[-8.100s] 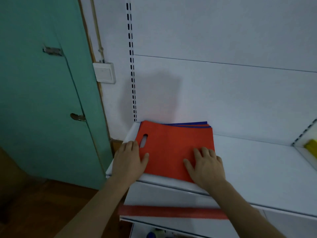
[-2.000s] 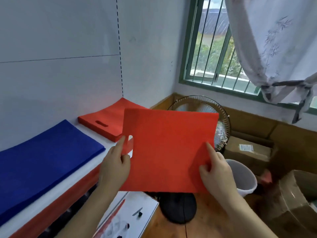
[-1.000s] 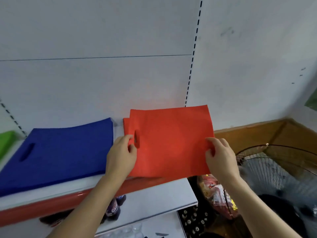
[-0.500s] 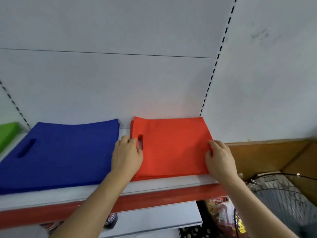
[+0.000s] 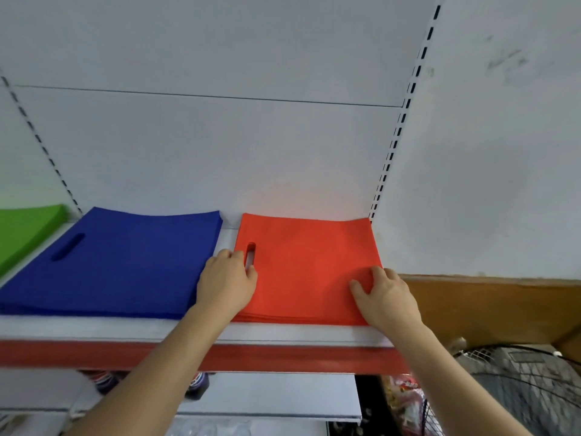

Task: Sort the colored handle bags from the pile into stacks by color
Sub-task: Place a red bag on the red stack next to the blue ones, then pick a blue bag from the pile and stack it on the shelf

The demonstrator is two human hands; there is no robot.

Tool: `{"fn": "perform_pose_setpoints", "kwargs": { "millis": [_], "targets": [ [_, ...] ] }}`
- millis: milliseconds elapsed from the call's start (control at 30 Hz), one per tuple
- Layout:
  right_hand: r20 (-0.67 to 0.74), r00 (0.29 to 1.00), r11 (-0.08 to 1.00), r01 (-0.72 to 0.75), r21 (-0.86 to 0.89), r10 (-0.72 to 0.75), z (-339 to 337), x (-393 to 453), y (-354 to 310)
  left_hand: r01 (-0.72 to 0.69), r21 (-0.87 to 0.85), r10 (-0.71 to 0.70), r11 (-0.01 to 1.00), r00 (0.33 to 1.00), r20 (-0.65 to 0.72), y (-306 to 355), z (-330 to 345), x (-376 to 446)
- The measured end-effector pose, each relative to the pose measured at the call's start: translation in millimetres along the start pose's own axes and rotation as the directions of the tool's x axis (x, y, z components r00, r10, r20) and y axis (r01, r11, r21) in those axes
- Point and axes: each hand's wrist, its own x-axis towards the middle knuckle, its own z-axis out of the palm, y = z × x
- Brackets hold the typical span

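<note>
three bag stacks (image 5: 308,265), two hands (image 5: 228,280).

No text, label, brand, number or sign can be read anywhere in this view. The flat red fabric bags (image 5: 309,265), the blue fabric bags (image 5: 125,262) and the green ones (image 5: 22,229) are plain, and the printing on the packets (image 5: 405,401) under the white shelf (image 5: 283,333) is too blurred to make out.
</note>
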Motion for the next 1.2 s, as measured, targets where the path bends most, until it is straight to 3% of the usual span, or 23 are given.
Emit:
{"fn": "perform_pose_setpoints", "kwargs": {
  "millis": [200,333,600,833,1200],
  "targets": [
    [-0.160,0.973,0.973,0.139,-0.185,-0.169,1,-3,-3,0.016,0.039,-0.012,0.999,0.996,-0.090,1,-11,-16],
    [-0.260,0.915,0.946,0.266,-0.187,-0.309,5,-17,-27,-0.010,0.080,0.025,0.997,0.982,-0.185,-12,-20,-32],
    [-0.229,0.855,0.885,0.443,-0.144,-0.465,26,-57,-106,0.101,0.151,-0.072,0.983,0.980,-0.188,-82,-53,-74],
    [-0.168,0.785,0.803,0.586,-0.109,-0.596,65,-123,-224,0.219,0.165,-0.178,0.962,0.956,-0.235,-189,-106,-134],
    [-0.069,0.604,0.608,0.791,-0.072,-0.794,137,-232,-408,0.437,0.154,-0.377,0.886,0.873,-0.309,-371,-169,-233]
  ]
}}
